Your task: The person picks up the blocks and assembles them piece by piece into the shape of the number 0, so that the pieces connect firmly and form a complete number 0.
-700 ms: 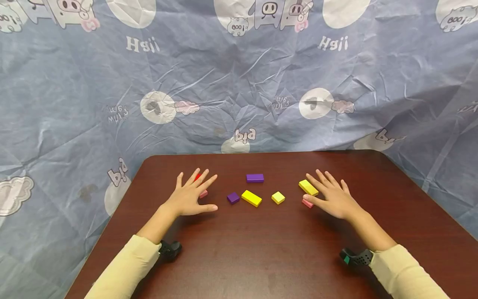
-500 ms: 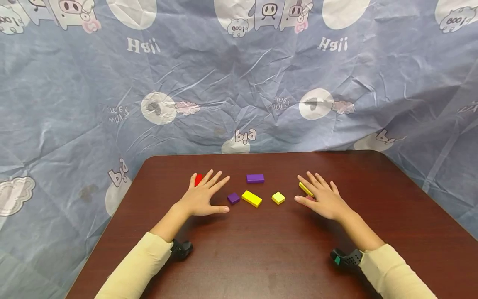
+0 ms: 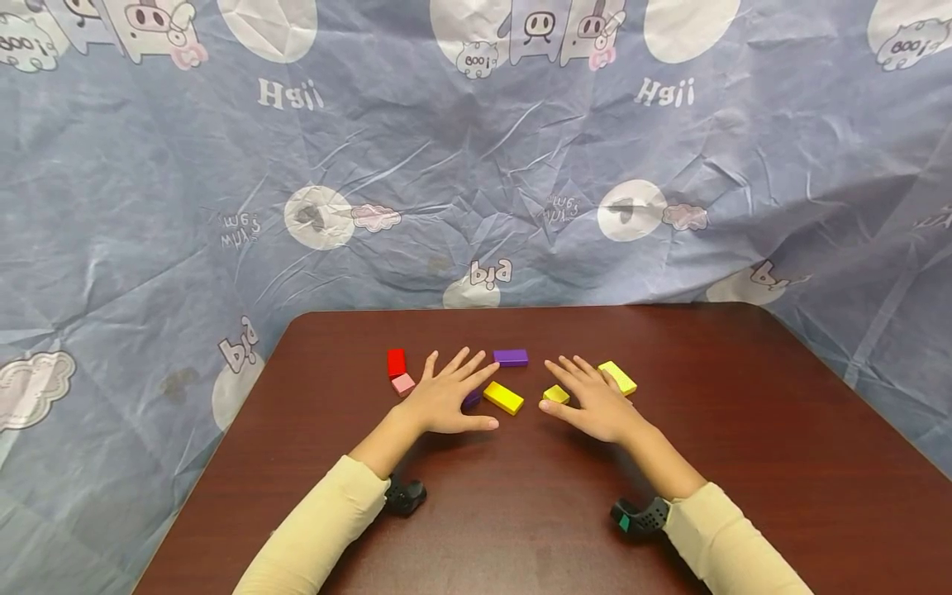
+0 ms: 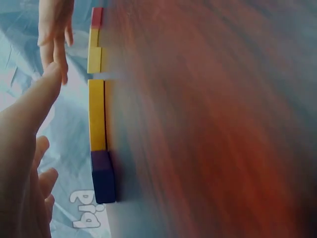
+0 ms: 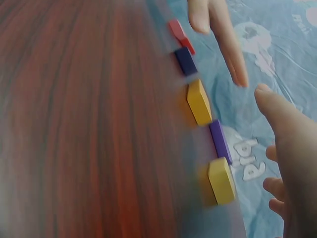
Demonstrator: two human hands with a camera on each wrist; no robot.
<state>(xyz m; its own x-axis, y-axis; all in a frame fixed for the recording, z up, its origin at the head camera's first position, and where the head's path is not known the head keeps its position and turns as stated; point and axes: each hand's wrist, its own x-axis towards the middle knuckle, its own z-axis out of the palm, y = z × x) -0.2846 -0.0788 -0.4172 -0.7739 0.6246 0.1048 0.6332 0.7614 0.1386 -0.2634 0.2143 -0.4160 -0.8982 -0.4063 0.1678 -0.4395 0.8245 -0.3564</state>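
Note:
My left hand (image 3: 449, 402), fingers spread, hovers over the table and partly covers a small dark purple block (image 3: 471, 399). Just right of it lies a long yellow block (image 3: 503, 398). My right hand (image 3: 598, 405) also hovers with spread fingers, its thumb beside a small yellow block (image 3: 556, 395). Behind its fingers a second long yellow block (image 3: 619, 378) shows in part. Neither hand holds anything; both wrist views show them raised above the blocks. A pinkish-red block (image 4: 96, 17) appears in the left wrist view; my right hand hides it in the head view.
A long purple block (image 3: 511, 358) lies farther back, between the hands. To the left, a red block (image 3: 397, 363) sits with a small pink block (image 3: 403, 384) at its near end. The dark wooden table (image 3: 513, 529) ends at a patterned blue cloth (image 3: 416, 165).
Both hands have moved inward toward each other, fingers still spread. The red and pink blocks on the left are now uncovered; the pink one on the right is now covered. The blocks stay put.

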